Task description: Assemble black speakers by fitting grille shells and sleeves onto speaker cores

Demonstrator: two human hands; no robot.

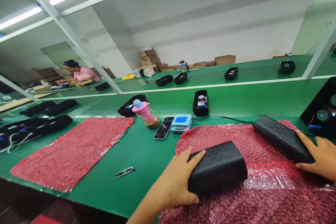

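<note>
My left hand (177,178) is wrapped round the left end of a black speaker housing (217,168), thumb low on the near side and fingers on the textured top. This housing lies on a sheet of red bubble wrap (273,178). At the right, my right hand (321,155) grips the near end of a second black speaker housing (283,138), which slants across the wrap. Its far end is beside a thin black cable that runs to a small light-blue meter (181,123). The undersides of both housings are hidden.
A phone (164,128), a pink-lidded bottle (146,113) and a flat grey strip (125,172) are on the green table (110,196). Another bubble wrap sheet (76,150) lies left. Open housings (200,103) stand behind. A person in pink (84,73) sits far left.
</note>
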